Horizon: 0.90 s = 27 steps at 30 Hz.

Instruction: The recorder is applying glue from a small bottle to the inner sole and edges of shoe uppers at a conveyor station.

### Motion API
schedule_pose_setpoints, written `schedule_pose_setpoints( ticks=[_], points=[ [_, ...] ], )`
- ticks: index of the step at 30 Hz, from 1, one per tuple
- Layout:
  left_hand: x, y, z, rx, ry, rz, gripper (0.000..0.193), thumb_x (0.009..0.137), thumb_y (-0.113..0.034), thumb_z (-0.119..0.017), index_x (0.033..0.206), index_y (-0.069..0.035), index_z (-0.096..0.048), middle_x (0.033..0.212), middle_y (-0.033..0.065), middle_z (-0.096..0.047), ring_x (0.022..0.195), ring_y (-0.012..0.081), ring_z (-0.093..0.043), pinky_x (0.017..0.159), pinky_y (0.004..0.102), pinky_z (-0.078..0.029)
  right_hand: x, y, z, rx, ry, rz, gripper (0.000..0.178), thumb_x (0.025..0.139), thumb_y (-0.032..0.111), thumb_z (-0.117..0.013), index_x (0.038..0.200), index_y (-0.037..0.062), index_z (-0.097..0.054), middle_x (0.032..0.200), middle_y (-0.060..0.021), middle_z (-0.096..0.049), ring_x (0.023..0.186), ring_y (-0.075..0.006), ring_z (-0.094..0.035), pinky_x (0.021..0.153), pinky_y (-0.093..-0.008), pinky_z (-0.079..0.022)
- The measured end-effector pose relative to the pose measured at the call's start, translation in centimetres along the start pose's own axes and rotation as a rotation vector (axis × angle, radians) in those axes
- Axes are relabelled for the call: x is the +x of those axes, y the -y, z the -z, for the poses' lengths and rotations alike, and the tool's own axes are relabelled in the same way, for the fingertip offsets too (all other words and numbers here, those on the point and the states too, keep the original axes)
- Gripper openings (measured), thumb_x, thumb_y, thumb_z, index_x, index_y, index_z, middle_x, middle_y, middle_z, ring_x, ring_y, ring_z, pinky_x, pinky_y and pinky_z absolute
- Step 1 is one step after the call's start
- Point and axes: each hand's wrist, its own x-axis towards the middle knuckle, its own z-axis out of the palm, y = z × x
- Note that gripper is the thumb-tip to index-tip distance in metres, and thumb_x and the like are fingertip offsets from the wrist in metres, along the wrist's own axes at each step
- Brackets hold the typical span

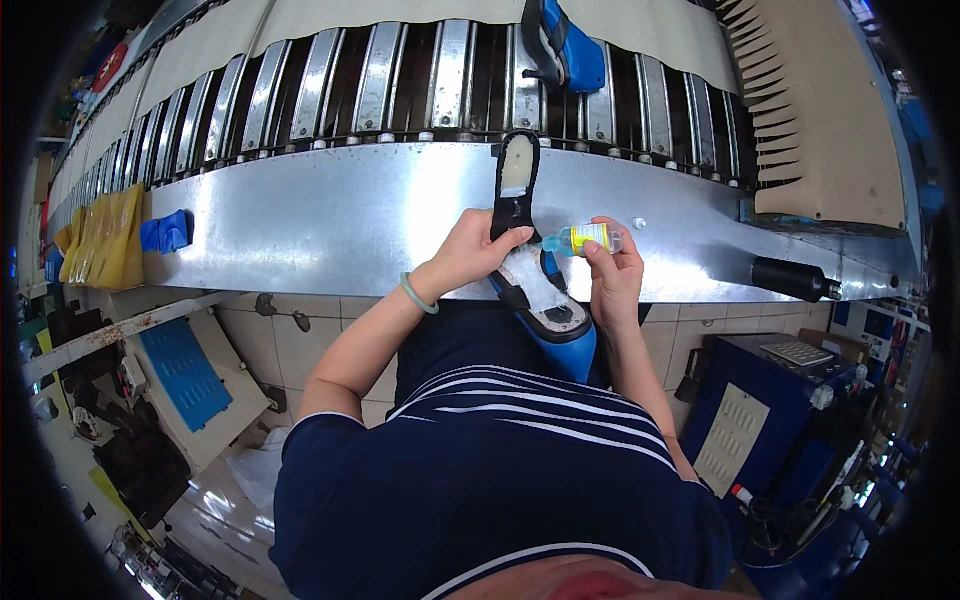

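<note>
My left hand [470,252] is closed on a black shoe part [515,212], thumb laid across its middle. This long part has a pale pad at its far end. Joined to it or lying against it, I cannot tell which, is the whitish sole side of a shoe [540,285] on a blue last [572,350], near my lap. My right hand [613,278] grips a small clear bottle [590,238] with a yellow label. The bottle lies tilted nearly level, its teal nozzle pointing left at the shoe, close to my left thumb.
Beyond the metal bench [350,210] runs a roller conveyor [380,80], carrying another blue last with black straps [570,55]. A small white cap [638,223] and a black cylinder [790,279] lie to the right. Blue pieces [167,232] and yellow sheets [108,238] are at the left.
</note>
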Motion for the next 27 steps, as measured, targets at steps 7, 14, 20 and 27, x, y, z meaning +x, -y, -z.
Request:
schedule_pose_setpoints(
  ticks=[7, 14, 20, 27],
  points=[
    [0.4, 0.2, 0.0, -0.074, 0.002, 0.013, 0.027, 0.089, -0.021, -0.066, 0.074, 0.002, -0.062, 0.058, -0.0020, -0.053, 0.051, 0.0050, -0.045, 0.044, 0.0253, -0.035, 0.0, -0.2, 0.6, -0.013, 0.001, 0.012, 0.035, 0.085, 0.004, -0.066, 0.118, -0.0021, -0.053, 0.101, -0.0071, -0.061, 0.093, -0.0148, -0.060, 0.088, -0.0290, -0.049],
    [0.7, 0.3, 0.3, -0.172, 0.043, 0.114, 0.022, 0.090, -0.019, -0.065, 0.082, 0.002, -0.063, 0.066, -0.0013, -0.059, 0.056, 0.0046, -0.050, 0.049, 0.0234, -0.040, 0.0, -0.2, 0.4, -0.015, -0.007, 0.011, 0.036, 0.086, 0.003, -0.065, 0.118, -0.0022, -0.053, 0.101, -0.0078, -0.061, 0.093, -0.0150, -0.061, 0.088, -0.0283, -0.049],
    [1.0, -0.5, 0.8, -0.192, 0.069, 0.167, 0.020, 0.090, -0.017, -0.065, 0.090, 0.003, -0.065, 0.078, 0.0004, -0.064, 0.068, 0.0054, -0.055, 0.059, 0.0235, -0.046, 0.3, -0.8, 1.2, 0.021, -0.004, -0.024, 0.034, 0.088, 0.007, -0.063, 0.120, -0.0015, -0.052, 0.102, -0.0102, -0.062, 0.094, -0.0192, -0.062, 0.089, -0.0343, -0.050],
    [1.3, -0.7, 1.0, -0.286, 0.071, 0.205, 0.019, 0.088, -0.016, -0.066, 0.094, 0.002, -0.066, 0.083, 0.0027, -0.067, 0.071, 0.0058, -0.058, 0.063, 0.0236, -0.049, 1.2, -1.3, 2.3, 0.457, -0.093, -0.400, 0.028, 0.091, 0.021, -0.060, 0.112, 0.0030, -0.053, 0.107, -0.0176, -0.063, 0.101, -0.0330, -0.064, 0.090, -0.0461, -0.051]
  ],
)
